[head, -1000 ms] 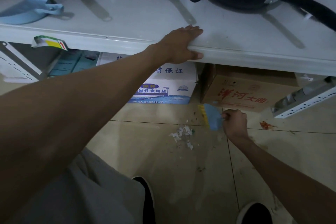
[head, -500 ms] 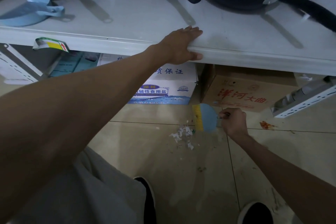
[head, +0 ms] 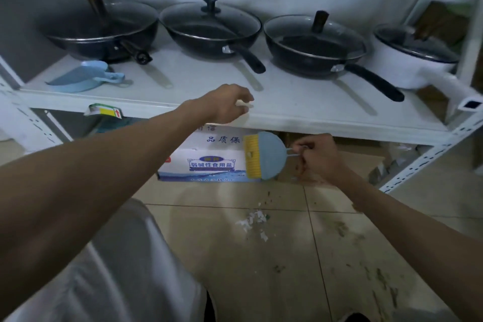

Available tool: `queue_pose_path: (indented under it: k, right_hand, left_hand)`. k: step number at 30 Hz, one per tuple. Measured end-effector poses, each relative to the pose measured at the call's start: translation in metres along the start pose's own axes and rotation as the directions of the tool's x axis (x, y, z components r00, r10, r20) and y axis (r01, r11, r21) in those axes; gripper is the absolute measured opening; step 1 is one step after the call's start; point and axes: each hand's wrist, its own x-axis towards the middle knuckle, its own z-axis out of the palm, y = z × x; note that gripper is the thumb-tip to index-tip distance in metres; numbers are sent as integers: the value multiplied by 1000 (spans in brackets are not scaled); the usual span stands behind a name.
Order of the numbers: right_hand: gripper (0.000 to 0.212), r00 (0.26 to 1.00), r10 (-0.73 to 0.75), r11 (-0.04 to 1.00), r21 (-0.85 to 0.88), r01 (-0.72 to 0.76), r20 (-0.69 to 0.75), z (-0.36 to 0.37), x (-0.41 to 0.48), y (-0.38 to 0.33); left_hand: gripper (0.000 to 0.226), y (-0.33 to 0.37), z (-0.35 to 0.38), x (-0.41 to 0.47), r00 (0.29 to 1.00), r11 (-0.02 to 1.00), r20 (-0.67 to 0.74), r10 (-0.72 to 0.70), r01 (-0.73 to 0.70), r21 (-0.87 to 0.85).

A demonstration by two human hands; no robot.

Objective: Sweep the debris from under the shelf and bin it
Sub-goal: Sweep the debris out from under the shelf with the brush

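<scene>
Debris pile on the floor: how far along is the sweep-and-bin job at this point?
Done: paper scraps lie gathered in a small debris pile on the floor in front of the shelf. In hand: the right hand grips the brush by its handle, above the floor; the left hand is by the shelf edge, holding nothing. Left: the dustpan sits on the shelf, nothing scooped, no bin in view.

white shelf (head: 300, 112) carrying lidded pans (head: 209, 31) and blue dustpan (head: 83, 77); tiled floor (head: 235, 269) with paper debris (head: 253, 221)
</scene>
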Motion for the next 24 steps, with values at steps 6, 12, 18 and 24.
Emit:
queue_pose_path:
  k: [6, 12, 18, 24]
  right_hand:
    - [9, 1000, 16, 980, 199, -16, 3, -11, 1, -45]
    - [10, 1000, 28, 982, 186, -30, 12, -18, 3, -50]
    - [10, 998, 62, 974, 216, -65, 19, -25, 0, -44]
    - [12, 998, 63, 968, 241, -66, 22, -31, -1, -39]
  left_hand:
    - [30, 1, -29, -11, 997, 1000, -71, -20, 19, -20]
    - [6, 14, -30, -25, 1000, 997, -21, 23, -24, -72]
    - [11, 21, -8, -26, 989, 998, 136, 60, -59, -8]
    - [15, 22, 2, -19, 990, 995, 103, 101, -103, 17]
